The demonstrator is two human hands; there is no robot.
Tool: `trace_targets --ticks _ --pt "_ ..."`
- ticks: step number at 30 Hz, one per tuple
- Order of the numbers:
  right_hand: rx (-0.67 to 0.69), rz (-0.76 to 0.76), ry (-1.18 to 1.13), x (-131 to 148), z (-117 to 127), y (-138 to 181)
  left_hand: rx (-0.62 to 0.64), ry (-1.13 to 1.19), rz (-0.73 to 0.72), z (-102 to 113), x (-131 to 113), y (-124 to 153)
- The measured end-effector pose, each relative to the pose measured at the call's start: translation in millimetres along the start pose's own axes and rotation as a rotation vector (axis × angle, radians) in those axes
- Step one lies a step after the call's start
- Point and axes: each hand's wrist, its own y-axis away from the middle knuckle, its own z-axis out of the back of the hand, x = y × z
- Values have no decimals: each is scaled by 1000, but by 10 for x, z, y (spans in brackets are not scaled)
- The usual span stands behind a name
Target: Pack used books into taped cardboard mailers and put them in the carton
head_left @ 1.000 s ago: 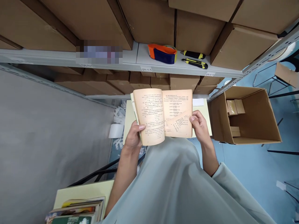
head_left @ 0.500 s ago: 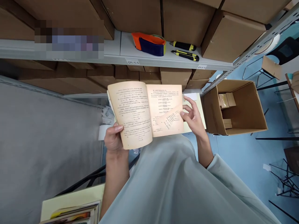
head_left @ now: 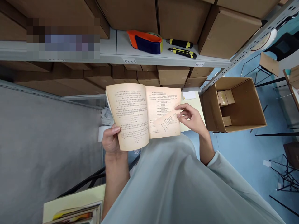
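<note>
An open book (head_left: 130,115) with yellowed, printed pages is held up in front of me. My left hand (head_left: 111,139) grips its left side, thumb on the page and fingers behind. On the right page (head_left: 161,96), a folded-over flap of paper (head_left: 166,122) lies slantwise with tilted print. My right hand (head_left: 189,117) pinches at the flap's upper right end, thumb and index finger close together at the page edge. The other right fingers are curled.
A shelf (head_left: 109,56) ahead carries cardboard boxes (head_left: 182,18), an orange and navy roll (head_left: 147,43) and two utility knives (head_left: 182,53). An open carton (head_left: 247,109) with small boxes stands right. Books (head_left: 77,214) lie at lower left.
My right index finger has come down from above the page edge toward the thumb, closing on the folded flap. The left hand keeps its grip; the view has shifted slightly.
</note>
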Motion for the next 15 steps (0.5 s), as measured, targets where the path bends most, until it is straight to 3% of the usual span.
trace_targets --ticks 15 --pt "11 -2 -30 -124 -48 6 5 -7 79 60 70 47"
